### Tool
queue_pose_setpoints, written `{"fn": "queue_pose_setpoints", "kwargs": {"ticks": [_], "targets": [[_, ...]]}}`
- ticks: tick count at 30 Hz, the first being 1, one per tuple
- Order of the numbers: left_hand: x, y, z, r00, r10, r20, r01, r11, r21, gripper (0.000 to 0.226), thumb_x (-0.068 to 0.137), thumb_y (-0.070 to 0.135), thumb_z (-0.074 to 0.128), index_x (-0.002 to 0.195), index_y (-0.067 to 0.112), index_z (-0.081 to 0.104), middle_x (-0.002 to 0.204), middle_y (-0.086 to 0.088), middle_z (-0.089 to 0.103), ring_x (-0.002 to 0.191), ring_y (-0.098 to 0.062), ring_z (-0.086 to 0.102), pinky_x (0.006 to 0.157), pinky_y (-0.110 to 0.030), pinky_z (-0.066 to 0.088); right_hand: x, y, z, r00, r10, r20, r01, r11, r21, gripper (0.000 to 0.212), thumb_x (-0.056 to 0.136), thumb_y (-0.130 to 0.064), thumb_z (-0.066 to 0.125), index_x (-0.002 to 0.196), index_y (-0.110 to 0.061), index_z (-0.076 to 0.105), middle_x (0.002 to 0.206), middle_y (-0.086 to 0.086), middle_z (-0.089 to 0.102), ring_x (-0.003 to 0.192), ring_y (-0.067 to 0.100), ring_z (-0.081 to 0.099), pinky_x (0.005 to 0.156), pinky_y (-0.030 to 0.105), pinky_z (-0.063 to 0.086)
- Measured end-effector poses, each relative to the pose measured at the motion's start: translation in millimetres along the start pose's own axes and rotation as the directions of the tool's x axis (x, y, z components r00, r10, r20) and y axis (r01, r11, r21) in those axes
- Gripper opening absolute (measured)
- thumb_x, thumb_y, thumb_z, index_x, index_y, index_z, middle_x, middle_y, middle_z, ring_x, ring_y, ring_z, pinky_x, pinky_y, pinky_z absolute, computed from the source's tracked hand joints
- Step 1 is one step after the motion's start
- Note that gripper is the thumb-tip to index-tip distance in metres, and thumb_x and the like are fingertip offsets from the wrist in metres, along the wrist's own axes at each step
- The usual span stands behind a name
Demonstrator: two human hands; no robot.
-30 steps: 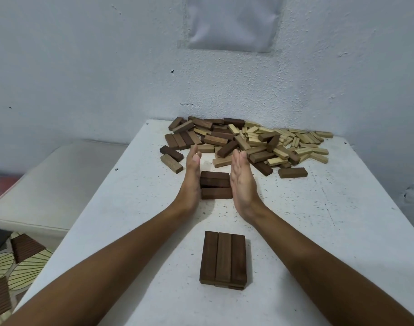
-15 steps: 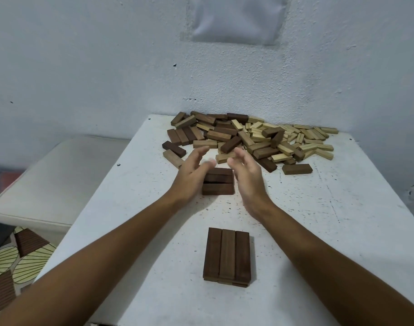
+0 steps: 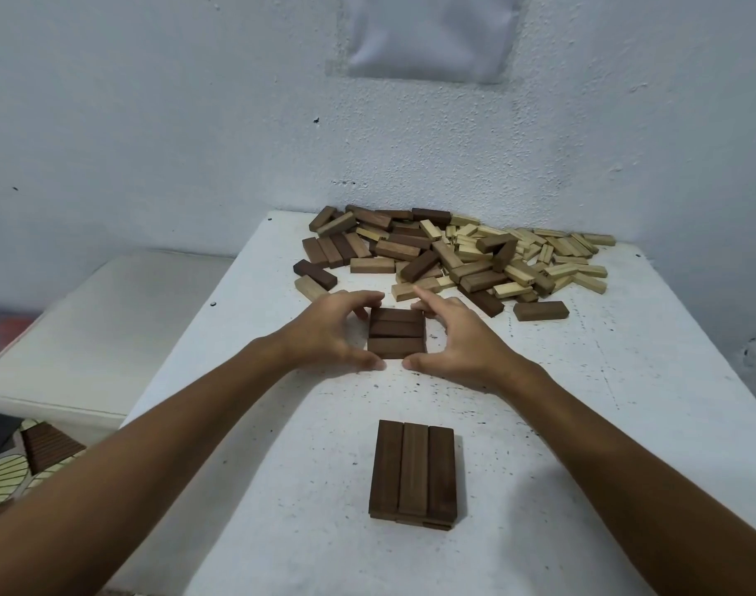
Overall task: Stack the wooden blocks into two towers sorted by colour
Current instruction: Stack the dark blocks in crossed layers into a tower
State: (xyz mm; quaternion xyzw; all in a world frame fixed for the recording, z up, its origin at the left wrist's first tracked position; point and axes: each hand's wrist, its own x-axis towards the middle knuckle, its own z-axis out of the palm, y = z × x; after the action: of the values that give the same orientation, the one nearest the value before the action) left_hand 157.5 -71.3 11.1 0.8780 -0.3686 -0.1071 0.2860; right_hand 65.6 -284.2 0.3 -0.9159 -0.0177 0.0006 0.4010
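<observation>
Three dark brown blocks (image 3: 396, 333) lie side by side as a square set in the middle of the white table (image 3: 625, 423). My left hand (image 3: 328, 333) grips the set from the left, thumb at its near corner and fingers curled round its far corner. My right hand (image 3: 457, 342) grips it from the right in the same way. Closer to me stands a low dark tower (image 3: 412, 473), three blocks lengthwise on top of a lower layer. A mixed pile of dark and light blocks (image 3: 457, 255) covers the far part of the table.
A single dark block (image 3: 540, 311) lies apart at the right of the pile. A dark block (image 3: 315, 274) and a light block (image 3: 310, 288) lie at the pile's left edge. A white cushioned seat (image 3: 88, 333) stands left of the table. The wall is right behind the pile.
Both hands went from flat palms pressing the set's sides to curled fingers and thumbs wrapped round its corners. The view has shifted slightly.
</observation>
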Motion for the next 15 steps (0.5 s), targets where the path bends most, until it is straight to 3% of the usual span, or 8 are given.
{"fn": "queue_pose_setpoints", "kwargs": {"ticks": [6,15], "targets": [[0.6,-1.9,2.6,0.999,0.017,-0.051,-0.018,1.000,-0.024,0.092,0.064,0.037,0.091,0.143,0.016,0.048,0.135,0.001,0.057,0.110,-0.004,0.050,0.074,0.000,0.036,-0.1,0.7,1.8,0.999,-0.029,-0.033,0.029,1.000,-0.004,0.103,0.073,-0.036,0.084,0.154,-0.033,0.022,0.135,-0.005,0.048,0.128,0.007,0.042,0.108,0.031,0.037],[2.8,-4.5,5.1,0.995,0.034,-0.090,-0.036,0.999,-0.024,0.088,0.065,0.036,0.090,0.141,0.014,0.051,0.134,0.000,0.059,0.110,-0.005,0.050,0.073,-0.003,0.037,-0.1,2.8,5.1,0.996,-0.046,-0.075,0.047,0.999,0.011,0.102,0.073,-0.034,0.085,0.154,-0.030,0.024,0.133,-0.004,0.050,0.125,0.005,0.042,0.101,0.023,0.032]]}}
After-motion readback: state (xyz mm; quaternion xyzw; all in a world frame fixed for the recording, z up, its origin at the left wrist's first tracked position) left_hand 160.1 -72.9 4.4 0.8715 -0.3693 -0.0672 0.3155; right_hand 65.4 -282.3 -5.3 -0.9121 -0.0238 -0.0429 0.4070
